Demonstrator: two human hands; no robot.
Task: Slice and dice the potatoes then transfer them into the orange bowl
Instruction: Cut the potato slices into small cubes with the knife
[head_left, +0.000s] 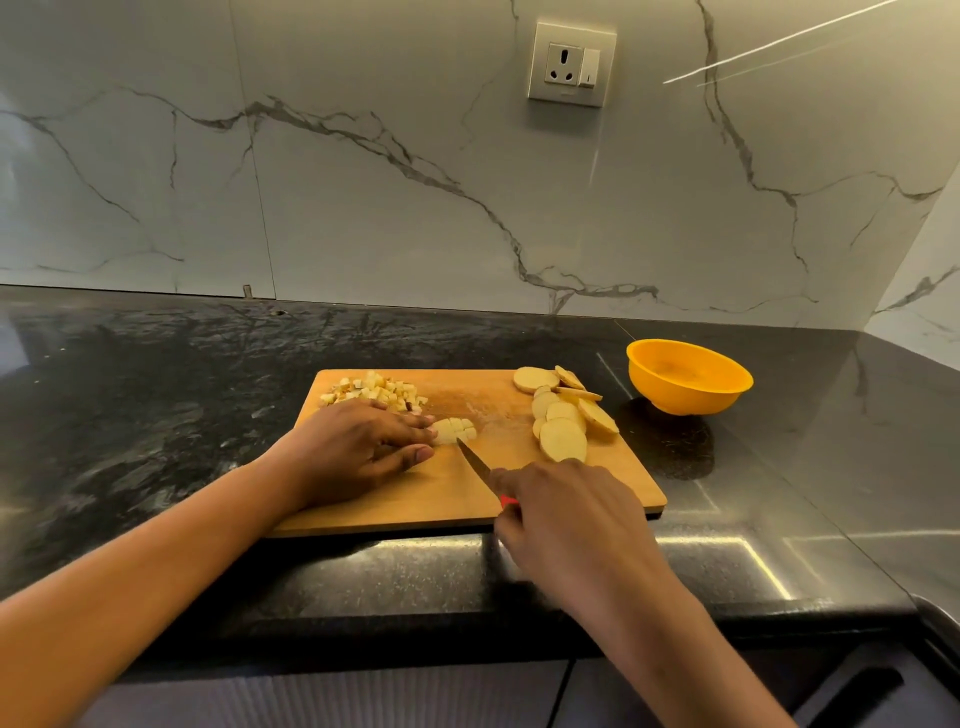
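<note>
A wooden cutting board (447, 499) lies on the dark counter. My left hand (358, 449) holds a partly diced potato slice (456, 430) down at its fingertips near the board's middle. My right hand (563, 514) grips a red-handled knife (475, 460), and the blade tip touches the near edge of that slice. A heap of potato cubes (374, 392) sits at the board's far left corner. Several round potato slices (563, 415) are piled along the board's right side. The orange bowl (688, 376) stands on the counter just right of the board and looks empty.
The black stone counter (156, 395) runs left and right of the board, with its front edge close to me. A marble wall with a socket (571, 65) stands behind. A side wall closes the far right corner.
</note>
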